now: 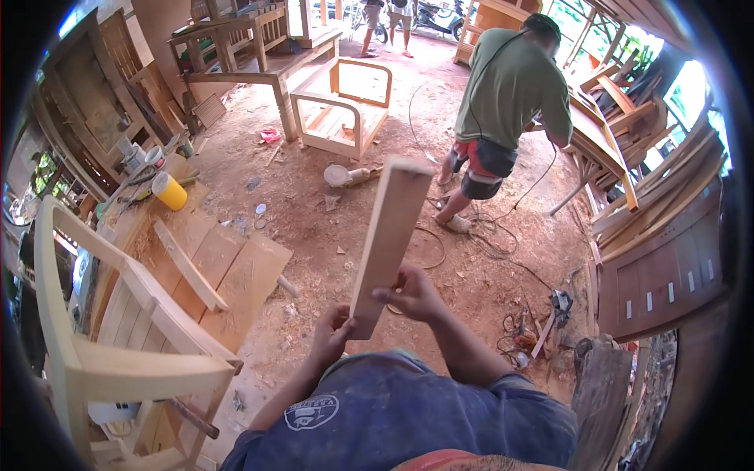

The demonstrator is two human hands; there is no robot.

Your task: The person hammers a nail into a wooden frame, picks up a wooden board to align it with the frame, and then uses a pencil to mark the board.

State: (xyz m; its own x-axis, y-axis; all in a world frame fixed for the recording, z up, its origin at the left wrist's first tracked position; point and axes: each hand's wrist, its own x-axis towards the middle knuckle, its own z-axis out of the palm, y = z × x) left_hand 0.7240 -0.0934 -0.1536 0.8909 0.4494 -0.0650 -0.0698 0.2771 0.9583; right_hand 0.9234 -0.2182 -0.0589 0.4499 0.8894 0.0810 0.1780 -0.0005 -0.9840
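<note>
Upright in front of my chest I hold a pale wooden board [393, 235], its far end tilted away and a little to the right. My left hand [334, 334] grips the board's near left edge, fingers curled around it. On the opposite edge, slightly higher, my right hand [410, 294] pinches the board with its thumb across the face. Part of the fingers of both hands is hidden behind the wood. To the left stands a pale wooden chair frame [141, 290], beside a low plank surface [236, 263] with a loose wooden strip [188, 265] on it.
A yellow cup [169, 191] stands at the left. Ahead is a wooden armchair frame [345, 118]. A co-worker in a green top [510, 86] bends over a wooden piece [605, 141] at the right. Cables [495, 239] and a power tool [560, 302] lie on the shaving-strewn floor.
</note>
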